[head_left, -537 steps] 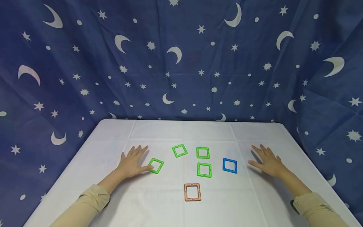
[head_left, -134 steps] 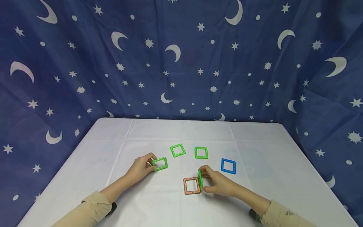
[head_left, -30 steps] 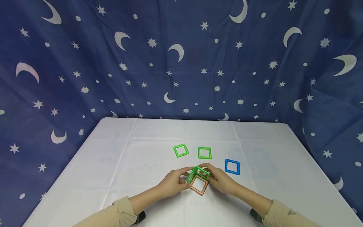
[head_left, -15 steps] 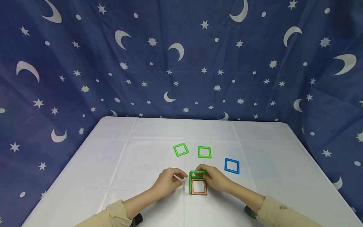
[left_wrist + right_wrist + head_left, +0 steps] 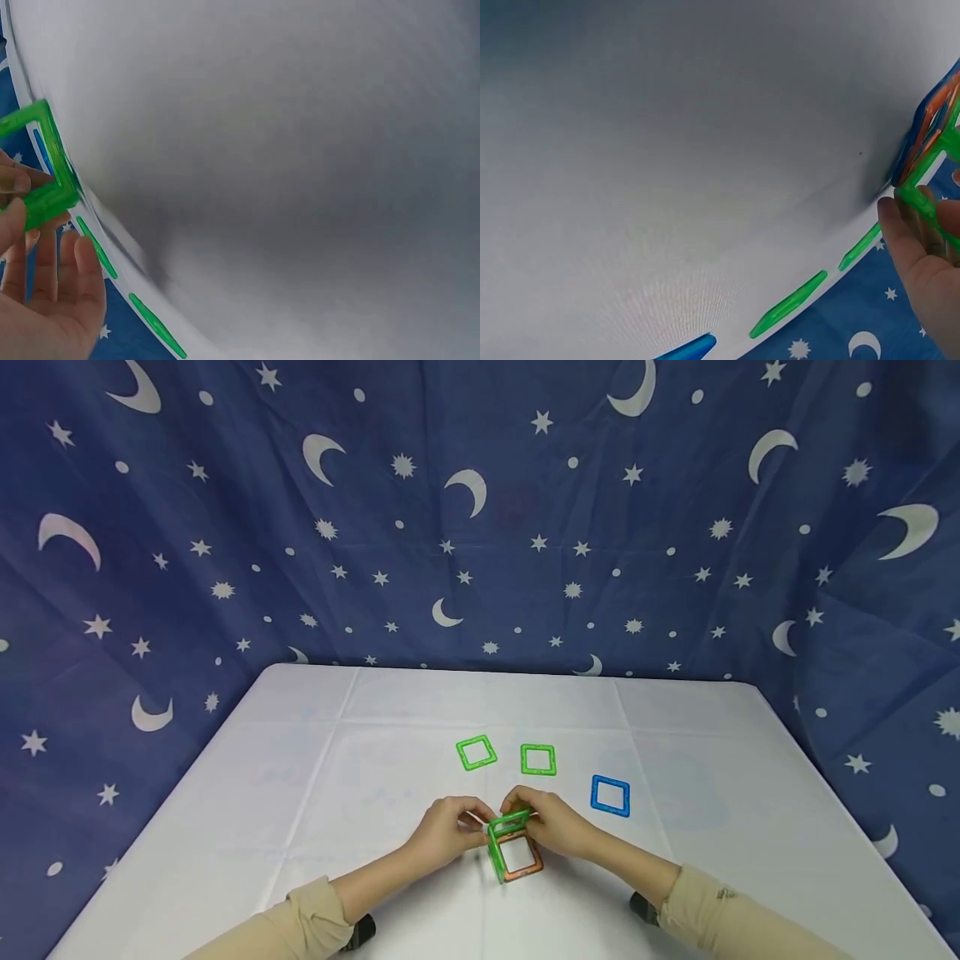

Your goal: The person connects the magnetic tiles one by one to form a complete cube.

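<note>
An orange square magnetic tile lies at the front middle of the table, with two green magnetic tiles standing along its edges. One green tile rises at its left edge and the other green tile at its far edge, meeting at a corner. My left hand pinches that corner; in the left wrist view, the thumb lies against a green frame. My right hand grips the far green tile near its right end, its thumb in front and fingers behind in the right wrist view.
Beyond the hands, two green tiles lie flat, side by side and apart. A blue tile lies flat to the right. A white cloth covers the table, and a dark blue star-and-moon curtain hangs behind it.
Two green tiles that lay flat earlier now stand against the orange one. Over the last half second my left hand has come back onto the corner, and the joined tiles have turned slightly and shifted left.
</note>
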`<action>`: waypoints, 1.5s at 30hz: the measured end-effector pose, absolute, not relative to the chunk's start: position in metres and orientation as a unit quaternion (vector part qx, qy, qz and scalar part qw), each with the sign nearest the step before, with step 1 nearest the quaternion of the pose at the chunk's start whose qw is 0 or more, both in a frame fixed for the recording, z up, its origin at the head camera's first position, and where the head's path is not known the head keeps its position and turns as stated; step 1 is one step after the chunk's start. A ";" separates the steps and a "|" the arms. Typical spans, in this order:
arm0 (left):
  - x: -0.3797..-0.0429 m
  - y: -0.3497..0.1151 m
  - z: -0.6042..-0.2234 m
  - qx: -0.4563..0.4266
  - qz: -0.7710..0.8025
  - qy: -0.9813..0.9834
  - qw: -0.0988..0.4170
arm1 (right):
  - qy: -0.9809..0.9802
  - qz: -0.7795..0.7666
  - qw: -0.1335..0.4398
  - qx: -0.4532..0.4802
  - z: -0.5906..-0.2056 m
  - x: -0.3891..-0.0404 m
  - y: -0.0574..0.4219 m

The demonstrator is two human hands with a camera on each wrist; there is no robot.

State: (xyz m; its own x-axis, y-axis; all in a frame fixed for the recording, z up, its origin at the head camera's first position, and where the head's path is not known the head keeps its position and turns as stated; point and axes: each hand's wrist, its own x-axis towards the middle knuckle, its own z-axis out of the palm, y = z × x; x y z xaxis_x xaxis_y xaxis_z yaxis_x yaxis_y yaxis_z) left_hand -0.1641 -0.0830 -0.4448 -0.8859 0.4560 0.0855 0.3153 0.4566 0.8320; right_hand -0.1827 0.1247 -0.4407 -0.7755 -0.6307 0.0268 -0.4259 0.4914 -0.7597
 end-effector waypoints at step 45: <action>-0.176 -0.108 -0.452 0.256 0.381 0.885 0.078 | 0.882 -0.374 0.069 -0.280 -0.432 -0.216 0.147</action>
